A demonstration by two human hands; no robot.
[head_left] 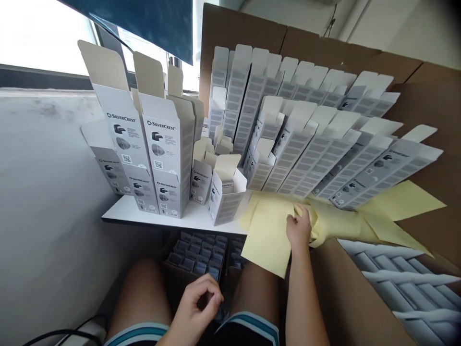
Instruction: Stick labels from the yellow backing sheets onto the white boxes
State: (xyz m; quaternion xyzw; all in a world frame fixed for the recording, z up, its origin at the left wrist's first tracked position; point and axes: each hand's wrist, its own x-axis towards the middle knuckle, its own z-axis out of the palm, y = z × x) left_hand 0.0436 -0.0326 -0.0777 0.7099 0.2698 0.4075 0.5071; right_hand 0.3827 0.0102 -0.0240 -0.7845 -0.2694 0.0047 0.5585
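Note:
My right hand (299, 228) is at the front edge of the table, fingers closed on a sheet of yellow paper (268, 230). That sheet hangs over the edge towards my knees, and more crumpled yellow paper (340, 221) lies to its right. Over my lap, my left hand (201, 299) is curled into a ring, thumb against the fingers, with nothing visible inside. Left of the paper stands a small open SilverCrest box (226, 197), its flap up and a white item showing inside.
Tall stacked SilverCrest boxes (162, 144) stand at the left of the white table (144, 214). Rows of open boxes (306, 144) fill the back right before a cardboard wall (245, 29). Below are a carton of small packs (198, 254) and, at right, a carton with white dividers (403, 278).

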